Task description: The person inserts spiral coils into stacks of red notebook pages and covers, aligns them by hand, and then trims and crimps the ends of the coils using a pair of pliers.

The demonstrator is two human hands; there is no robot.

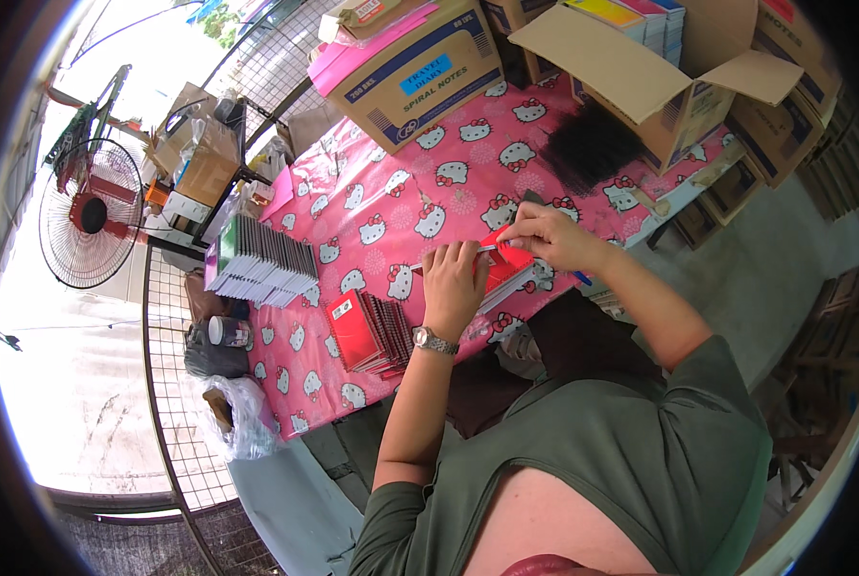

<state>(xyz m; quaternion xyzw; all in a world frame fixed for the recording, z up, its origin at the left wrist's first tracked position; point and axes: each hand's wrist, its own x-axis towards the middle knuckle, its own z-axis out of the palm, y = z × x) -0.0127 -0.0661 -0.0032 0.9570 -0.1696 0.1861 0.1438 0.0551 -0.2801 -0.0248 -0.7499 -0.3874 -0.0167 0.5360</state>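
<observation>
A red-covered notebook [502,282] lies near the table's front edge, between my two hands. My left hand [452,276] is closed over its left side, fingers curled along the upper edge; a watch is on that wrist. Over the notebook's far right corner, my right hand [551,238] has thumb and fingertips pinched together. What it pinches is too small to tell. Left of my left forearm sits a leaning stack of red spiral notebooks [357,331]. Farther off to the right lies a pile of thin black wire coils [593,149].
Pink cartoon-cat cloth covers the table [429,221]. A tall stack of notebooks [266,264] stands at the left edge. Behind are a closed carton [415,82] and an open carton [631,82] holding books. A fan [91,213] stands beyond the left side. A blue pen-like thing [583,278] is by my right forearm.
</observation>
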